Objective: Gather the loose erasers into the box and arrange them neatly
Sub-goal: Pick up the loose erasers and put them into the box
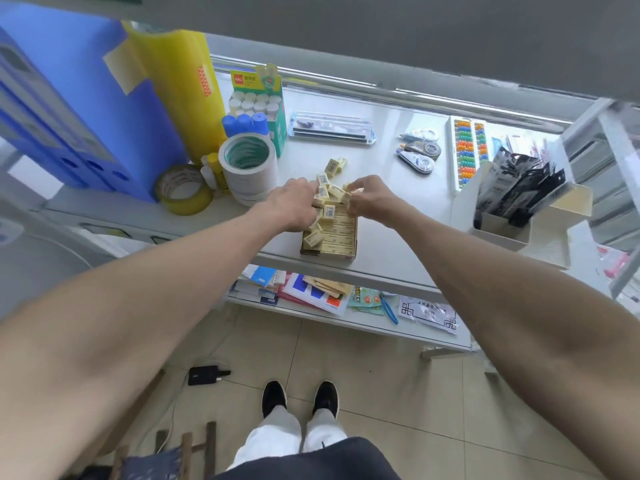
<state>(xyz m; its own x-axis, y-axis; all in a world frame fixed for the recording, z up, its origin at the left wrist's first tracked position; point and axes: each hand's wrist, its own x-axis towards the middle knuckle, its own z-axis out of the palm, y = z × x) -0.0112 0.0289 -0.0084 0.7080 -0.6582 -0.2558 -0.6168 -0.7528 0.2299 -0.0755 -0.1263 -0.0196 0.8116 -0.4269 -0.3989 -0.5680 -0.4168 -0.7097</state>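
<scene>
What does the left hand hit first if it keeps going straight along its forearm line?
Probably the loose erasers piled just past the left hand's knuckles, at the box's far end; depth is uncertain in this view.

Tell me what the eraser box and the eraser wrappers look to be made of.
The eraser box looks like thin matte cardboard: brownish rim, flat folded walls. The erasers appear sleeved in pale yellow paper with printed barcode labels and little shine, though a thin film over them cannot be ruled out at this distance.
</scene>
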